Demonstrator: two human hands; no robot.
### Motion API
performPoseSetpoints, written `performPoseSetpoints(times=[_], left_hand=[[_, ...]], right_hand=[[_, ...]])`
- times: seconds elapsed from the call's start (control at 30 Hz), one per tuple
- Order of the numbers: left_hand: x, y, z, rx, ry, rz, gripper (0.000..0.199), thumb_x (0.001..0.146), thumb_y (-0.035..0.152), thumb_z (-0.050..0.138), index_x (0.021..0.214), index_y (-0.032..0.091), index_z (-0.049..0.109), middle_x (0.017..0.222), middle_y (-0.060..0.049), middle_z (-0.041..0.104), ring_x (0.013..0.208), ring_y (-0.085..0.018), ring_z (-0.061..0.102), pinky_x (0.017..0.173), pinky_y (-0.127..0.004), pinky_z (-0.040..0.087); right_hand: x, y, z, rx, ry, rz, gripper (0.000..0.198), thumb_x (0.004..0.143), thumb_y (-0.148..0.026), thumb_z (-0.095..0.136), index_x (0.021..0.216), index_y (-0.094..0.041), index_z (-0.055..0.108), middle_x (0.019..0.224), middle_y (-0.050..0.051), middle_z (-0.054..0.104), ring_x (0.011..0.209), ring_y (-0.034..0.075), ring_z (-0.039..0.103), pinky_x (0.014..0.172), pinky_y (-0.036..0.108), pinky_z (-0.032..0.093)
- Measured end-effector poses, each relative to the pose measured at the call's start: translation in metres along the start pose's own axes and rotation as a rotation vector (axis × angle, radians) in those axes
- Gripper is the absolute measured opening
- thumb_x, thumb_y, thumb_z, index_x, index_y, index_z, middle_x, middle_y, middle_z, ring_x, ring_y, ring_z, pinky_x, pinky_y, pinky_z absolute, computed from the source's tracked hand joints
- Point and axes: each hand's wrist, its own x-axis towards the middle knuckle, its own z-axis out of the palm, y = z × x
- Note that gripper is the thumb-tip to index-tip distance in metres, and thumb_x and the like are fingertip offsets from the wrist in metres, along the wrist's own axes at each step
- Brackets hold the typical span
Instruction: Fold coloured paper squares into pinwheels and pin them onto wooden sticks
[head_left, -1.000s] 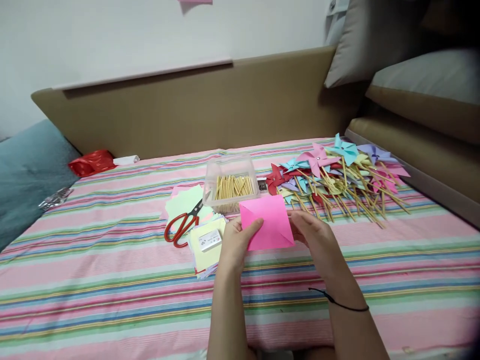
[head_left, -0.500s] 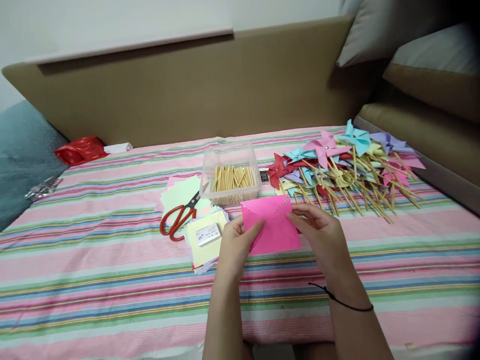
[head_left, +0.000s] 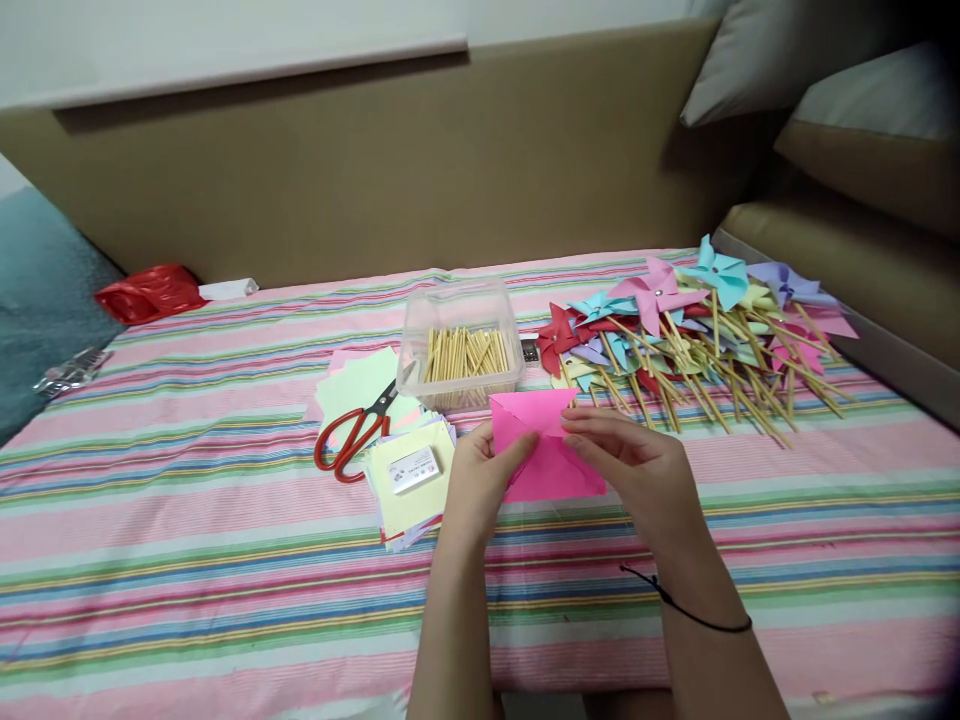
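A square of bright pink paper (head_left: pixel 551 478), with slits cut in from its corners, is held up between both hands. My left hand (head_left: pixel 487 470) grips its left side, the thumb lying on the face near the middle. At the paper's upper right, my right hand (head_left: pixel 630 460) pinches a cut flap between thumb and fingers. Just left of my left hand lies a stack of pale yellow paper squares (head_left: pixel 409 512) with a small white printed box (head_left: pixel 414 470) on top. Red-handled scissors (head_left: pixel 352 440) rest on loose paper sheets beside that stack.
Behind the hands stands a clear plastic box (head_left: pixel 459 384) of short wooden sticks (head_left: pixel 465 352). A heap of finished paper pinwheels (head_left: pixel 660 292) lies at the right. A red plastic bag (head_left: pixel 150 295) and a white packet (head_left: pixel 229 289) lie at the far left on the striped cloth (head_left: pixel 225 520).
My right thumb and fingers have moved left and inward along the pink paper, bending its upper right flap toward the middle. The left hand keeps its hold. The view has shifted slightly.
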Motion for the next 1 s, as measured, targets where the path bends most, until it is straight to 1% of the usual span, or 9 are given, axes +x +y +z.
performPoseSetpoints(times=[0.07, 0.23, 0.3, 0.47, 0.7, 0.87, 1.0], left_hand=[[-0.0001, 0.0008, 0.0001, -0.009, 0.003, -0.003, 0.025, 0.071, 0.033, 0.074, 0.087, 0.014, 0.070, 0.073, -0.003, 0.070, 0.062, -0.014, 0.061, 0.061, -0.025, 0.047], [-0.0007, 0.0032, 0.0031, -0.014, 0.068, -0.021, 0.029, 0.072, 0.039, 0.073, 0.086, 0.013, 0.072, 0.069, -0.003, 0.069, 0.059, -0.014, 0.060, 0.058, -0.024, 0.046], [-0.0003, 0.0024, 0.0029, -0.008, 0.041, -0.012, 0.032, 0.070, 0.039, 0.075, 0.088, 0.013, 0.071, 0.071, -0.003, 0.069, 0.061, -0.015, 0.060, 0.059, -0.025, 0.047], [0.0016, -0.0026, 0.0008, -0.024, -0.017, 0.029, 0.037, 0.067, 0.037, 0.078, 0.095, 0.015, 0.070, 0.080, -0.005, 0.072, 0.072, -0.018, 0.065, 0.068, -0.029, 0.051], [0.0017, 0.0004, 0.0034, -0.033, 0.050, 0.035, 0.033, 0.066, 0.030, 0.078, 0.093, 0.013, 0.070, 0.078, -0.006, 0.073, 0.069, -0.017, 0.065, 0.064, -0.026, 0.050], [0.0015, 0.0002, 0.0034, -0.029, 0.018, 0.047, 0.034, 0.067, 0.028, 0.078, 0.096, 0.014, 0.069, 0.081, -0.006, 0.073, 0.071, -0.017, 0.066, 0.067, -0.027, 0.052], [0.0025, -0.0029, 0.0031, -0.024, 0.022, 0.069, 0.034, 0.066, 0.025, 0.079, 0.097, 0.016, 0.068, 0.085, -0.006, 0.074, 0.071, -0.016, 0.066, 0.067, -0.027, 0.053]], right_hand=[[-0.0007, 0.0011, 0.0011, -0.016, 0.015, -0.017, 0.012, 0.070, -0.022, 0.077, 0.082, -0.025, 0.077, 0.095, 0.005, 0.073, 0.099, 0.022, 0.066, 0.082, 0.033, 0.058], [-0.0016, 0.0034, 0.0051, -0.067, 0.044, -0.060, 0.008, 0.072, -0.021, 0.075, 0.080, -0.024, 0.075, 0.093, 0.005, 0.071, 0.095, 0.022, 0.066, 0.079, 0.036, 0.059], [-0.0015, 0.0044, 0.0057, -0.089, 0.059, -0.090, 0.007, 0.073, -0.020, 0.074, 0.079, -0.023, 0.075, 0.092, 0.005, 0.070, 0.095, 0.022, 0.066, 0.078, 0.036, 0.059], [-0.0006, 0.0063, 0.0049, -0.120, 0.062, -0.169, 0.009, 0.073, -0.015, 0.073, 0.077, -0.023, 0.073, 0.091, 0.005, 0.069, 0.096, 0.022, 0.065, 0.081, 0.037, 0.057], [-0.0009, 0.0022, 0.0060, -0.086, 0.067, -0.146, 0.007, 0.075, -0.015, 0.070, 0.076, -0.022, 0.070, 0.093, 0.006, 0.069, 0.096, 0.022, 0.065, 0.081, 0.037, 0.055], [-0.0005, 0.0023, 0.0073, -0.071, 0.080, -0.123, 0.005, 0.074, -0.017, 0.071, 0.075, -0.022, 0.070, 0.093, 0.006, 0.069, 0.096, 0.022, 0.064, 0.083, 0.037, 0.054], [0.0000, 0.0050, 0.0081, -0.037, 0.070, -0.131, 0.007, 0.073, -0.017, 0.073, 0.076, -0.023, 0.070, 0.093, 0.005, 0.068, 0.097, 0.022, 0.064, 0.083, 0.037, 0.054]])
